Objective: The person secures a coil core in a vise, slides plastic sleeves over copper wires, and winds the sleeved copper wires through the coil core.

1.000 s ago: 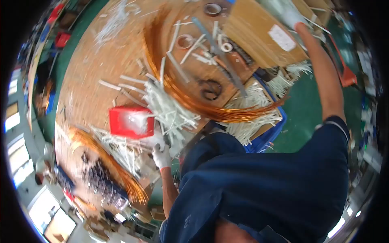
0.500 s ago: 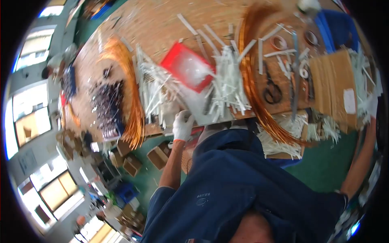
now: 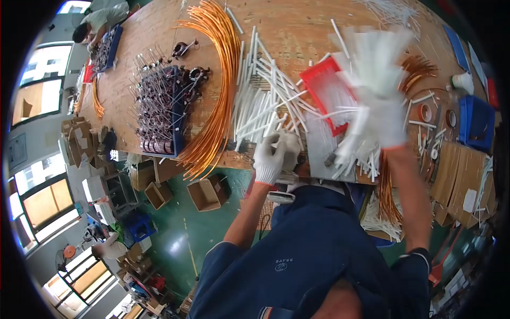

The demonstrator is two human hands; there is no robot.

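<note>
My right hand (image 3: pixel 386 125), in a white glove with an orange cuff, is closed around a bundle of white tubes (image 3: pixel 380 56). Motion smears both the hand and the bundle, which fans out above the fingers. At the table's front edge my left hand (image 3: pixel 269 160), gloved too, has its fingers curled beside a rounded pale object (image 3: pixel 290 151); what they grip is hidden. Loose white tubes (image 3: pixel 257 114) lie just beyond it. Between the hands, a red tray (image 3: pixel 323 80) holds whitish pieces and sits partly over a translucent sheet (image 3: pixel 323 154).
Copper wire (image 3: pixel 226 58) curves across the table left of the tubes. Wound coils (image 3: pixel 156 106) with wire leads fill a blue bin (image 3: pixel 177 117). At right are tape rolls (image 3: pixel 424 112), another blue bin (image 3: pixel 476 125) and cardboard (image 3: pixel 451 170). A co-worker (image 3: pixel 103 18) bends at the far left.
My right hand has come from the far right edge to over the table, now with a bundle of white tubes. The camera view has turned, and the table contents appear shifted.
</note>
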